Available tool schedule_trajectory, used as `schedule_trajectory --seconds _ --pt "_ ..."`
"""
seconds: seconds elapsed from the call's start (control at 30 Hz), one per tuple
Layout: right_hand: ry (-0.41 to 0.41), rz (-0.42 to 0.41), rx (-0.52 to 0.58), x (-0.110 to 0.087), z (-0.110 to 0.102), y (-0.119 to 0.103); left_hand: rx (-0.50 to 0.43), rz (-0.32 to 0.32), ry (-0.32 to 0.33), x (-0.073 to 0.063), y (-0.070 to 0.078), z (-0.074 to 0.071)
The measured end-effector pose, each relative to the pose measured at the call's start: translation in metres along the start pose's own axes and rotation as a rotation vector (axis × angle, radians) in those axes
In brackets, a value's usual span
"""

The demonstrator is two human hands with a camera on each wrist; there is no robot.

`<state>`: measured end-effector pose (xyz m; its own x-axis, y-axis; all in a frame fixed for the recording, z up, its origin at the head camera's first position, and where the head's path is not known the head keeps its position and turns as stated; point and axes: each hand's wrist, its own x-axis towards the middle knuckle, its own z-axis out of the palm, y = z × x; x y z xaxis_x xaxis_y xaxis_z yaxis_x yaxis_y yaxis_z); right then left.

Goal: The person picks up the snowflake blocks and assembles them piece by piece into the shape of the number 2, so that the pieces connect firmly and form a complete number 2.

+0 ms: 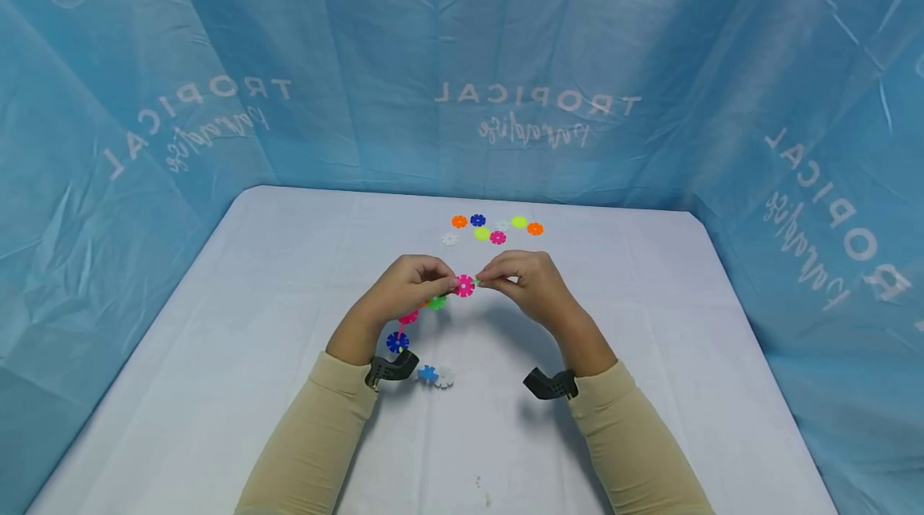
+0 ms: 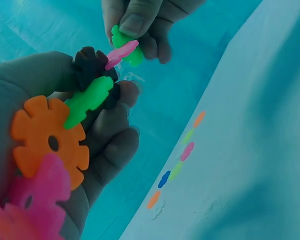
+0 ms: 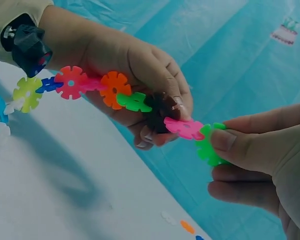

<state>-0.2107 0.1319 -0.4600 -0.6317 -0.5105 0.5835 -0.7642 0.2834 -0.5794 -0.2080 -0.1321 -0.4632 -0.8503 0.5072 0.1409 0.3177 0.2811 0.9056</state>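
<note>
A chain of notched plastic snowflake discs runs along my left hand (image 1: 411,286), which pinches a black disc (image 3: 162,112) near the chain's far end. Slotted onto that black disc is a pink disc (image 3: 185,128). My right hand (image 1: 530,286) pinches a green disc (image 3: 210,145) between thumb and fingers, its edge meeting the pink one. Back along the chain come another green disc (image 2: 87,102), an orange disc (image 2: 37,135) and pink discs (image 2: 50,195). A blue disc (image 1: 398,342) and a yellow disc (image 3: 27,95) follow, then white and light blue ones at the tail.
Loose discs lie toward the table's back edge: orange (image 1: 459,221), blue (image 1: 478,220), pink (image 1: 497,237), yellow (image 1: 519,222) and white (image 1: 450,240). The chain's light blue disc (image 1: 427,373) hangs near my left wrist. Blue printed curtains (image 1: 462,154) enclose the white table (image 1: 238,322).
</note>
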Motion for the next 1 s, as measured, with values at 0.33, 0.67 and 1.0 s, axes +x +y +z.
schedule_trajectory --seconds 0.33,0.67,1.0 --pt "0.029 -0.043 0.011 -0.0037 0.0043 0.0015 -0.065 0.059 -0.014 0.0031 -0.0035 0.0041" --pt "0.016 -0.050 0.019 -0.0054 0.0080 0.0041 -0.087 0.001 -0.024 0.0011 -0.0078 0.0038" --pt "-0.001 -0.003 0.052 -0.0053 0.0033 0.0008 -0.063 -0.037 -0.104 0.0014 -0.0041 0.0001"
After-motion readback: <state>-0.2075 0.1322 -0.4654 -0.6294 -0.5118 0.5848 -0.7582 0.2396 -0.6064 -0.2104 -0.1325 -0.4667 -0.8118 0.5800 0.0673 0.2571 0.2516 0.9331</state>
